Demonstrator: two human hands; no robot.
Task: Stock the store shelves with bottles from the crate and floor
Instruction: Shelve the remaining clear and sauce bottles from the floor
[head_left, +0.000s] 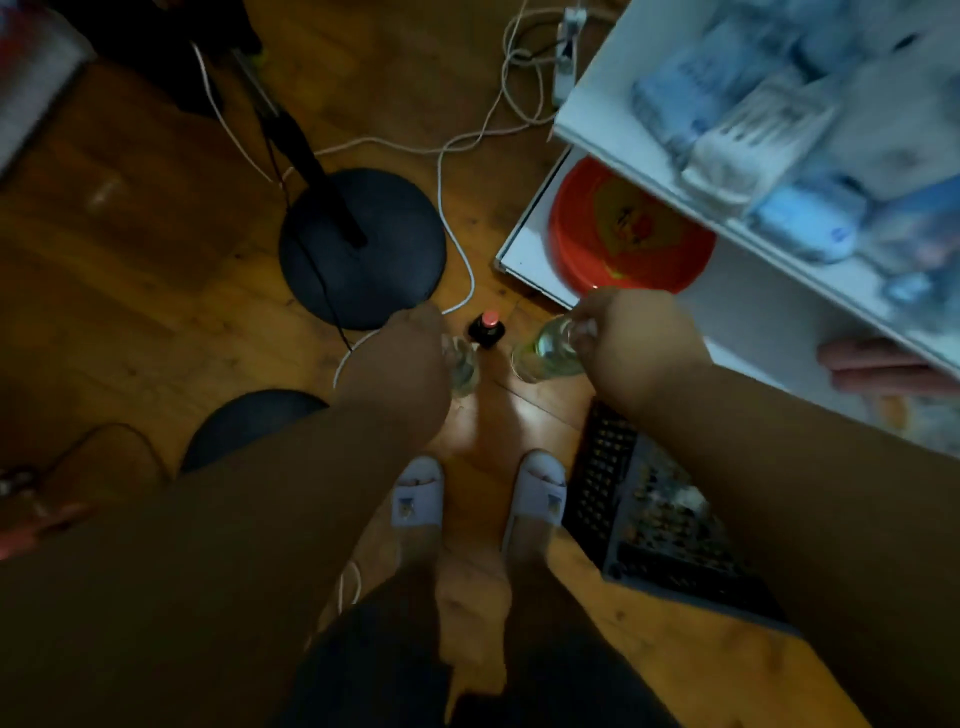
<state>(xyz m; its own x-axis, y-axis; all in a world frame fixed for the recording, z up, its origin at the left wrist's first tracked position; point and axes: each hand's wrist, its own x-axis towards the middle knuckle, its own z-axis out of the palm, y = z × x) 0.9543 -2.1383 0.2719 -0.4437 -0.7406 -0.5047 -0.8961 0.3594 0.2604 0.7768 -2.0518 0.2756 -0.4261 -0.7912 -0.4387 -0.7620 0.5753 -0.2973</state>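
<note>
My right hand (631, 345) is closed around the neck of a clear glass bottle (543, 353) that hangs tilted above the wooden floor. Closed on a second, smaller clear bottle (462, 371) is my left hand (405, 353), which covers most of it. Between the two, a dark bottle with a red cap (488, 327) stands upright on the floor. A dark plastic crate (654, 514) lies on the floor under my right forearm. The white shelf unit (597, 104) stands at the right, with blurred blue and white packs on its upper board.
A red round tray (623, 234) lies on the lower shelf. A black round stand base (363, 249) with its pole sits on the floor ahead, with white cables (457, 244) looping around it. Another dark disc (249, 421) lies left. Someone's fingers (878, 369) rest at the shelf's right.
</note>
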